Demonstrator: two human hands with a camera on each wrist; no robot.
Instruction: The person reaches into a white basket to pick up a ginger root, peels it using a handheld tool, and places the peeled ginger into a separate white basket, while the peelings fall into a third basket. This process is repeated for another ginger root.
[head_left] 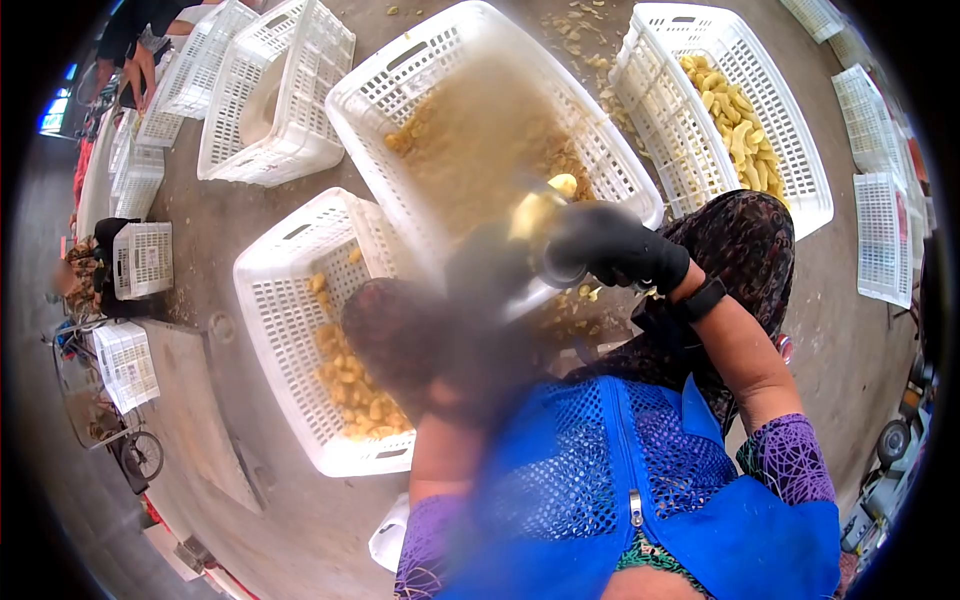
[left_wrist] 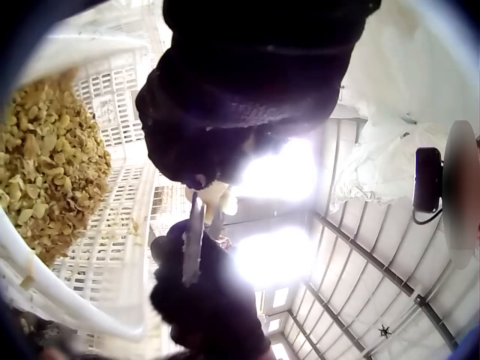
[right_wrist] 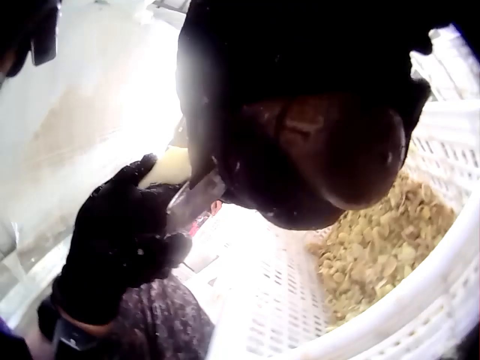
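My right hand [head_left: 620,245], in a black glove, grips a knife by its rounded brownish handle [right_wrist: 360,154]. The short metal blade [left_wrist: 193,244] points toward my other hand. My left hand [right_wrist: 112,236], also gloved in black, holds a pale yellow peeled piece [right_wrist: 169,169] right at the blade. In the head view this hand is mostly lost in a blur, while the pale piece [head_left: 535,213] shows in front of the right knuckles. Both hands are over the near end of a large white crate [head_left: 355,110] with peelings [left_wrist: 52,165] in it.
To the right, a white crate [head_left: 650,120] holds pale yellow curved pieces [head_left: 740,130]. Another crate [head_left: 270,330] at the left contains yellow-brown pieces [head_left: 350,390]. Stacked white crates [head_left: 275,110] stand further off, near other people. Scraps [head_left: 575,25] litter the floor.
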